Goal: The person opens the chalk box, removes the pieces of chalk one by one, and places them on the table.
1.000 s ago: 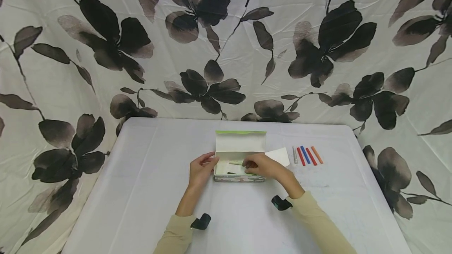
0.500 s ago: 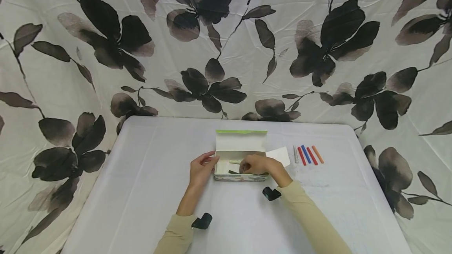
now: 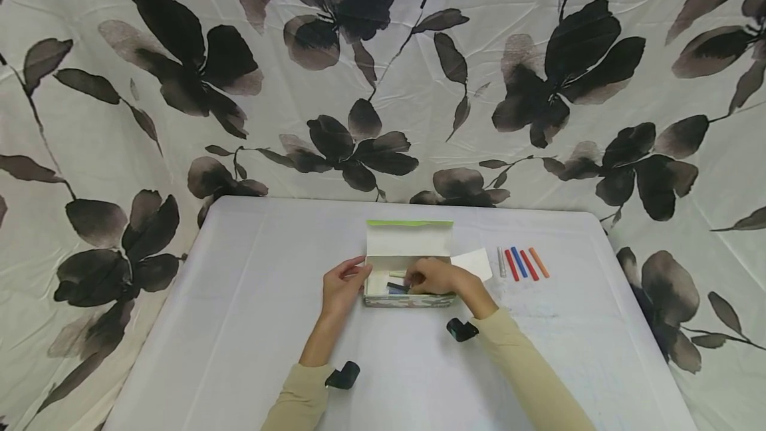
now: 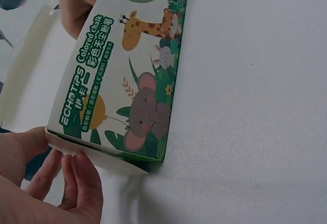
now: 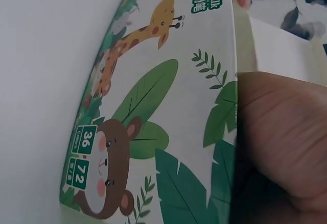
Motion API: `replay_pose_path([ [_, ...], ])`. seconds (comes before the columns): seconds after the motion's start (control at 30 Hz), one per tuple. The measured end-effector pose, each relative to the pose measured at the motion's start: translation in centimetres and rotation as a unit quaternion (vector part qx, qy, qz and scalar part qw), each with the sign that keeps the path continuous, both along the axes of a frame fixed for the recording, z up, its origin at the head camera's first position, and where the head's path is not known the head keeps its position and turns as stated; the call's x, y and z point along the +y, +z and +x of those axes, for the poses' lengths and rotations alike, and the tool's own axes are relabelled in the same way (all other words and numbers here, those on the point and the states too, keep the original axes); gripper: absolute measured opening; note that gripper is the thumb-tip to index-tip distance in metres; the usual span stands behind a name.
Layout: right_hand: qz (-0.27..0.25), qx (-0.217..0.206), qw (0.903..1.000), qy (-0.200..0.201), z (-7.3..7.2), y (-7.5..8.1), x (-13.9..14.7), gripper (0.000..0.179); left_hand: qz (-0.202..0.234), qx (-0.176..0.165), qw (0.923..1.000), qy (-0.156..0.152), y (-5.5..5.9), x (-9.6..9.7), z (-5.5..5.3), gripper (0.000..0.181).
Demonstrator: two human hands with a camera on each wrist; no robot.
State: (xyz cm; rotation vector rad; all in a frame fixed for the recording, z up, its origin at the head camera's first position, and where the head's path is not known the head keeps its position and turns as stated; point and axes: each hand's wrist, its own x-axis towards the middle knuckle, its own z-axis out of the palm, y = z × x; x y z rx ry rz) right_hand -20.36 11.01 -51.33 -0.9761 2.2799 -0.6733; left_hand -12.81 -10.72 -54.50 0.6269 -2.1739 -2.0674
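Observation:
An open colored chalk box (image 4: 115, 76) stands on the table, its printed front facing the person. My left hand (image 3: 344, 288) grips the box's left end, thumb and fingers at the corner and side flap. Inside the box my right hand (image 3: 437, 277) reaches down with bent fingers; its fingertips are hidden, so I cannot tell whether they hold a chalk. Just left of those fingers lie dark chalk sticks (image 3: 397, 288), and a pale green chalk (image 3: 397, 274) lies farther back. In the right wrist view, the box's front wall (image 5: 148, 101) hides the fingers behind it.
To the right of the box, several chalk sticks lie in a row: a grey one (image 3: 501, 262), a blue one (image 3: 518, 262), an orange one (image 3: 539, 263) and red ones. The lid (image 3: 409, 238) stands raised behind; a white flap (image 3: 475, 265) sticks out right.
My right hand has moved left and deeper into the box, then shifted slightly within it. More of the dark chalk now shows beside its fingers. The left hand has kept its place.

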Motion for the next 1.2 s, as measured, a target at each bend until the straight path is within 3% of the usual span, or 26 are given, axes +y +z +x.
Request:
replay_pose_path([
  [0.1,-0.031,0.031,0.999,0.006,0.2,0.2,0.5,0.013,0.005,0.003,1.0,-0.001,0.0,0.0,0.0,0.032],
  [0.3,-0.105,0.05,0.9931,-0.009,0.6,0.7,1.9,0.012,0.006,-0.001,1.0,-0.001,0.0,-0.1,-0.1,0.032],
  [0.7,-0.184,0.065,0.9699,-0.145,1.5,1.9,4.5,0.015,0.004,0.0,1.0,-0.005,-0.1,-0.3,-0.2,0.034],
  [1.2,-0.244,0.051,0.931,-0.267,3.6,3.0,8.2,0.029,0.008,-0.003,0.9999,-0.007,-0.2,-0.2,-0.1,0.036],
])
